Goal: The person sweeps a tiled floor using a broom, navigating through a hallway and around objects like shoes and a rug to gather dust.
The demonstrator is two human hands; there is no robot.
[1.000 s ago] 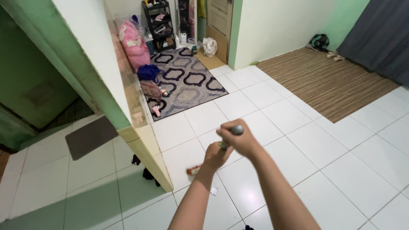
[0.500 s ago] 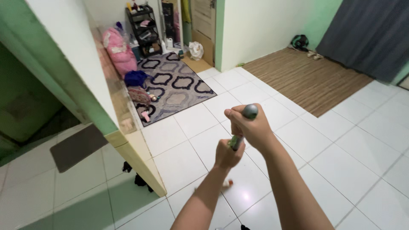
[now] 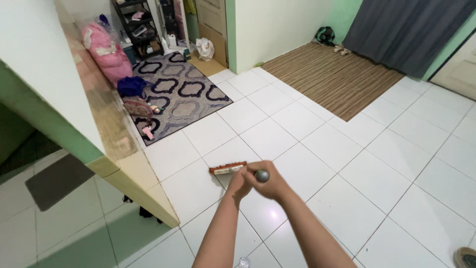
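Observation:
Both my hands grip the handle of a broom. My right hand is closed around the top of the handle, whose grey rounded end shows above my fingers. My left hand holds the handle just below it. The broom head, reddish-brown with a pale strip, rests on the white tiled floor just beyond my hands. Most of the handle is hidden behind my hands.
A low wall with a cream ledge runs along the left. A grey patterned rug with a pink bag and small items lies ahead-left. A brown striped mat lies before a dark curtain. A dark doormat lies at left.
My hands have dropped lower and the broom head has swung forward into view on the tiles. The view has turned slightly to the left.

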